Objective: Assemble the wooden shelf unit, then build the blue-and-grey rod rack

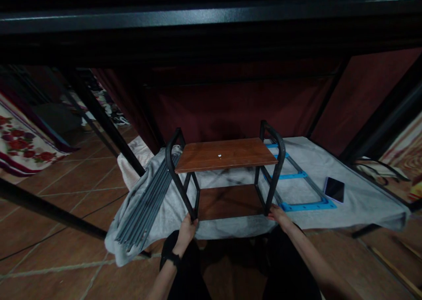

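Observation:
A small two-tier shelf [227, 154] with brown wooden boards and a black tubular frame stands upright in front of me on a grey cloth [356, 212]. My left hand [187, 229] is closed around the bottom of its near left leg. At the near right corner, my right hand [278, 214] grips the foot of the other leg. A small white spot shows on the upper board. Left of the shelf lies a bundle of grey metal rods [148, 203]. On the right, a grey tube frame with blue connectors [308, 206] lies flat, partly behind the shelf.
A phone [334, 189] lies on the cloth at the right. Dark metal bars [211, 16] cross overhead, and slanting posts [102, 119] stand at the sides. Dark red panels [237, 106] rise behind. A floral cloth [26, 141] hangs at far left above the tiled floor [82, 181].

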Tool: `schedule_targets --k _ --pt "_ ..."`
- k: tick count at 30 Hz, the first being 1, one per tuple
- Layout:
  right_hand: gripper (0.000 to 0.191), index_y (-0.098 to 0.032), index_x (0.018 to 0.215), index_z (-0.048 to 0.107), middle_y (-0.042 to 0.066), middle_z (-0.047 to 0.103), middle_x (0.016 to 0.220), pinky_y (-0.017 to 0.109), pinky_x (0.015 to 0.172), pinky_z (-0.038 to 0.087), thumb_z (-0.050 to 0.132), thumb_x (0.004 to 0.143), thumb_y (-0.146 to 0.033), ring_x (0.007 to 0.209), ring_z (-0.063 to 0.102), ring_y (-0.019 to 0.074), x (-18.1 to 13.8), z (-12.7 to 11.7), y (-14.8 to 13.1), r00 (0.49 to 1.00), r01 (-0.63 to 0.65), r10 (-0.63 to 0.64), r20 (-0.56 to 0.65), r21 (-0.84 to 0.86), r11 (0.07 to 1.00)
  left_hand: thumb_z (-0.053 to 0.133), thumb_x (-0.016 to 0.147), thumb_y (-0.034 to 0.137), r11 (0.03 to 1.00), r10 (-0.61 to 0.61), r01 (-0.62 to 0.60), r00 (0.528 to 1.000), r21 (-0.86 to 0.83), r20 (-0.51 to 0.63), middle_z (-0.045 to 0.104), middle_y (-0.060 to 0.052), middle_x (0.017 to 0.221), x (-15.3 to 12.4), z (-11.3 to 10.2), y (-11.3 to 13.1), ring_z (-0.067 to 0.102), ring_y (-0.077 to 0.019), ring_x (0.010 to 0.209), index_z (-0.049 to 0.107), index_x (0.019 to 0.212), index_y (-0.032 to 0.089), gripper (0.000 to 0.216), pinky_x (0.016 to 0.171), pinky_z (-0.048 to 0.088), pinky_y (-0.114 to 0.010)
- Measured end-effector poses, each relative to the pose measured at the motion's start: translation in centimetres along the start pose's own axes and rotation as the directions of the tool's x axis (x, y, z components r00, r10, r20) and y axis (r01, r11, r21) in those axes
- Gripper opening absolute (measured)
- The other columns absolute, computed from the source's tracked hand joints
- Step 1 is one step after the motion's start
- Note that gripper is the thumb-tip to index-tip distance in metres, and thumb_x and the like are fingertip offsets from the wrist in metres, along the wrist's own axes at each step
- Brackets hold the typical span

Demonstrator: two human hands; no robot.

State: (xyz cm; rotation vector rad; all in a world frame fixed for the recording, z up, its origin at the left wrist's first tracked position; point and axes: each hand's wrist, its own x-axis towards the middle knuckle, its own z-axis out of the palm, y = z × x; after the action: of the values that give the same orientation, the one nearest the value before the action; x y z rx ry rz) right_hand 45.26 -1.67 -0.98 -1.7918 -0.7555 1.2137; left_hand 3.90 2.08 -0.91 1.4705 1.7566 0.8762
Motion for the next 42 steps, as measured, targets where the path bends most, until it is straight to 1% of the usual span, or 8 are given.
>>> schedule_targets --k 3,7,12,16,22,29,35,42 --pt "0.015 -0.024 0.081 0.057 0.000 0.057 0.062 0.032 0.063 0.056 0.060 0.070 -0.033 0.060 0.061 0.0171 0.5 0.2 0.3 1.000 -0.030 0.030 -0.008 -0.029 0.999 0.060 0.077 0.011 0.998 -0.024 0.023 1.000 0.051 0.010 0.074 -0.011 0.101 -0.1 -0.2 0.5 0.070 -0.0256 0.101 0.066 0.104 0.016 0.028 0.091 0.051 -0.034" --pt "0.010 -0.024 0.079 0.053 -0.003 0.052 0.055 0.030 0.056 0.055 0.058 0.071 -0.028 0.049 0.054 0.0147 0.9 0.0 0.7 0.998 -0.059 0.059 0.000 -0.037 0.998 0.061 0.076 0.008 0.992 -0.037 0.032 0.998 0.119 0.044 0.073 -0.012 0.090 -0.4 -0.9 1.1 0.070 -0.0260 0.093 0.065 0.087 0.016 0.014 0.086 0.050 -0.033" --pt "0.010 -0.024 0.077 0.053 -0.002 0.055 0.059 0.032 0.061 0.057 0.059 0.071 -0.028 0.053 0.057 0.0153 0.6 -0.7 1.1 0.998 -0.030 0.030 0.048 -0.008 1.000 0.059 0.071 0.001 0.985 -0.041 0.022 0.993 0.171 0.109 0.069 -0.005 0.075 -0.5 -2.0 1.8 0.068 -0.0227 0.083 0.063 0.073 0.018 0.017 0.077 0.047 -0.029" --pt "0.011 -0.025 0.073 0.051 -0.002 0.055 0.061 0.032 0.063 0.057 0.061 0.069 -0.027 0.056 0.059 0.0157 0.6 -0.8 1.5 0.998 0.003 -0.003 0.058 -0.006 1.000 0.056 0.068 -0.002 0.984 -0.046 0.019 0.988 0.179 0.147 0.065 -0.003 0.067 -0.3 -2.4 2.1 0.065 -0.0203 0.078 0.062 0.066 0.018 0.020 0.074 0.045 -0.028" --pt "0.008 -0.026 0.073 0.048 -0.002 0.054 0.060 0.029 0.058 0.055 0.055 0.070 -0.023 0.054 0.056 0.0148 0.6 -0.3 1.8 0.999 0.026 -0.025 0.038 -0.043 0.999 0.058 0.065 0.001 0.988 -0.117 0.099 0.981 0.123 0.156 0.057 -0.001 0.055 0.1 -2.4 1.7 0.065 -0.0207 0.074 0.058 0.058 0.019 0.019 0.070 0.045 -0.028" --pt "0.010 -0.025 0.076 0.046 -0.003 0.054 0.061 0.029 0.059 0.055 0.055 0.070 -0.023 0.054 0.056 0.0143 0.4 -0.2 1.7 0.999 0.024 -0.023 0.024 -0.082 0.996 0.058 0.074 0.009 0.962 -0.260 0.270 0.948 -0.032 0.184 0.065 -0.002 0.061 1.3 -1.7 0.5 0.065 -0.0162 0.062 0.056 0.062 0.019 0.015 0.063 0.052 -0.026" --pt "0.009 -0.024 0.075 0.045 -0.003 0.053 0.059 0.029 0.057 0.055 0.052 0.072 -0.020 0.050 0.055 0.0137 0.7 -0.1 2.0 1.000 0.012 -0.012 -0.002 -0.101 0.995 0.049 0.078 0.002 0.931 -0.350 0.361 0.923 -0.048 0.161 0.058 0.001 0.054 1.8 -1.1 0.3 0.060 -0.0133 0.051 0.057 0.075 0.017 0.017 0.056 0.050 -0.023" --pt "0.008 -0.023 0.076 0.047 -0.001 0.056 0.061 0.027 0.056 0.055 0.051 0.079 -0.017 0.052 0.057 0.0128 1.1 -0.1 2.5 0.999 0.011 -0.015 -0.031 -0.123 0.992 0.044 0.087 0.004 0.901 -0.416 0.431 0.891 -0.055 0.181 0.054 0.003 0.054 1.5 -0.8 0.7 0.053 -0.0099 0.046 0.058 0.086 0.014 0.017 0.049 0.044 -0.020"
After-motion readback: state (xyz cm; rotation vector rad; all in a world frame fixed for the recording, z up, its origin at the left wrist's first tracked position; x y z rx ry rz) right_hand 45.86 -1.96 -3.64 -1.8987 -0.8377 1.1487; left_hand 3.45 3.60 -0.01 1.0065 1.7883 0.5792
